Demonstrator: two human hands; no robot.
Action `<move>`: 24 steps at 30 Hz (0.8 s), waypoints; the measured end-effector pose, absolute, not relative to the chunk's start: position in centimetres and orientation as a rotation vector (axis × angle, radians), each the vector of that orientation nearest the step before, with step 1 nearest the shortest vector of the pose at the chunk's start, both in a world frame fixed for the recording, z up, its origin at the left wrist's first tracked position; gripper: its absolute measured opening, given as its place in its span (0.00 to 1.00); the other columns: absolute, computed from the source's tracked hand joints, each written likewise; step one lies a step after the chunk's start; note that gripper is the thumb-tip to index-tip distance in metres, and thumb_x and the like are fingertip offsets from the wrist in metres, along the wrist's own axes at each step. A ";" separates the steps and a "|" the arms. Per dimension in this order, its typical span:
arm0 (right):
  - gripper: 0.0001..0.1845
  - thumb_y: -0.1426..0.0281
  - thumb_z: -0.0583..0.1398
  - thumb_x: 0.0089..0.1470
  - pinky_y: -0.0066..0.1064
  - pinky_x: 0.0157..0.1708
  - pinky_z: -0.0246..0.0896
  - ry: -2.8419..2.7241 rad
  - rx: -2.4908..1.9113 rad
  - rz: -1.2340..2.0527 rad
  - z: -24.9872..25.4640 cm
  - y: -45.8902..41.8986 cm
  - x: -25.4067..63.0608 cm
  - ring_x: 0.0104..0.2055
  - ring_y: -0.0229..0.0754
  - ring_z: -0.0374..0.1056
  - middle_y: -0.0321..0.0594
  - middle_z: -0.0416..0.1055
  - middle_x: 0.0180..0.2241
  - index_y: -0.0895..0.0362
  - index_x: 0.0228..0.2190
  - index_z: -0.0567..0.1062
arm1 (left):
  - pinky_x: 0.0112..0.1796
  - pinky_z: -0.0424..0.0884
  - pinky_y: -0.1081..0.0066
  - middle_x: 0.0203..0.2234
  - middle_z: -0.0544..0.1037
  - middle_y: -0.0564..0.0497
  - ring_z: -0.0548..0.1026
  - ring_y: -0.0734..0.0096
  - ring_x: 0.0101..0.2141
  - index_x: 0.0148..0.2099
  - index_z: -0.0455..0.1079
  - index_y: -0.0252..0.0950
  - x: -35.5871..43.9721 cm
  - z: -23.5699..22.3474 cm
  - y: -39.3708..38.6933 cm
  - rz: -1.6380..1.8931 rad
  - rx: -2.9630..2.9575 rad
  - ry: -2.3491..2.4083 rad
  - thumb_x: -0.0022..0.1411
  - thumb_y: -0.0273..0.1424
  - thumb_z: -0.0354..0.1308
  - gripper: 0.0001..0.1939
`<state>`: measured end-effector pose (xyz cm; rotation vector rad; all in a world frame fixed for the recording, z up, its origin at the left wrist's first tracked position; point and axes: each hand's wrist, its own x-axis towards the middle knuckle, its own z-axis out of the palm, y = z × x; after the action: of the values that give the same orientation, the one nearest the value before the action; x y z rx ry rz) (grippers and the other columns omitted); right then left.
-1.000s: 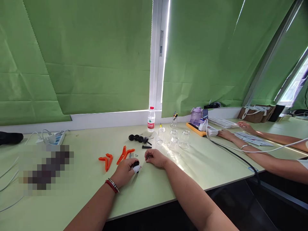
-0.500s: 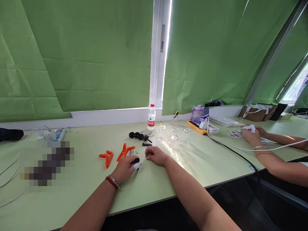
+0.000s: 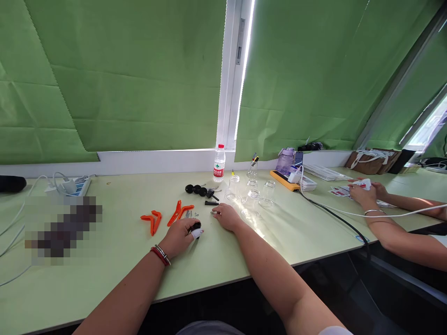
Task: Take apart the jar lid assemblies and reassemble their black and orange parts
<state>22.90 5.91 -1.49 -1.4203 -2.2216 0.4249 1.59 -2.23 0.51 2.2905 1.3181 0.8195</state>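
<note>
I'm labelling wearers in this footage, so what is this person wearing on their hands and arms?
No gloves. The left hand has white wrapping on one digit, with a silver-coloured bangle and red bracelet at the wrist. The right hand looks unadorned.

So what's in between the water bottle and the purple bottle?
A clear glass with what look like pens in it stands between the water bottle and the purple bottle; the head view shows it.

Dark object [image 3: 64,232] under pixelation, black piece [image 3: 196,226] partly hidden by left hand [image 3: 179,237].
</note>
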 end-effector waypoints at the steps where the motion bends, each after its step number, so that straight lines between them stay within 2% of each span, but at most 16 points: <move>1: 0.13 0.73 0.59 0.53 0.34 0.44 0.59 -2.218 -1.427 0.429 -1.4 5.9 22.9 0.43 0.44 0.68 0.43 0.71 0.41 0.54 0.41 0.78 | 0.30 0.65 0.69 0.27 0.72 0.52 0.68 0.71 0.28 0.36 0.71 0.37 1.6 0.5 -2.2 0.818 2.291 1.318 0.59 0.37 0.54 0.09; 4: 0.13 0.73 0.62 0.50 0.33 0.40 0.61 -2.164 -1.390 0.485 -1.3 5.6 23.0 0.37 0.42 0.67 0.42 0.71 0.38 0.56 0.40 0.78 | 0.30 0.65 0.69 0.26 0.72 0.53 0.67 0.71 0.28 0.36 0.70 0.37 1.6 0.5 -2.3 0.813 2.289 1.317 0.59 0.37 0.54 0.09; 11: 0.04 0.74 0.65 0.45 0.27 0.32 0.60 -2.155 -1.044 0.687 -0.9 4.9 23.1 0.29 0.35 0.62 0.36 0.69 0.29 0.55 0.28 0.80 | 0.29 0.63 0.69 0.24 0.70 0.54 0.66 0.71 0.27 0.33 0.69 0.37 1.6 0.6 -2.3 0.791 2.308 1.328 0.60 0.36 0.52 0.09; 17: 0.05 0.74 0.65 0.45 0.29 0.35 0.60 -2.315 -1.068 0.621 -0.7 4.5 22.8 0.31 0.36 0.66 0.34 0.71 0.29 0.52 0.26 0.81 | 0.30 0.63 0.69 0.24 0.70 0.54 0.66 0.71 0.27 0.34 0.70 0.38 1.6 0.6 -2.3 0.823 2.298 1.298 0.60 0.37 0.53 0.09; 24: 0.05 0.76 0.65 0.44 0.30 0.36 0.60 -2.300 -1.022 0.665 -0.6 4.5 22.8 0.31 0.37 0.66 0.35 0.71 0.28 0.54 0.24 0.80 | 0.30 0.62 0.69 0.24 0.69 0.55 0.65 0.72 0.26 0.33 0.70 0.38 1.6 0.6 -2.2 0.839 2.297 1.279 0.60 0.36 0.53 0.08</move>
<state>22.77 4.51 -0.60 -1.0224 -2.3004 0.6645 1.62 -2.24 0.55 2.2967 1.2790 0.8395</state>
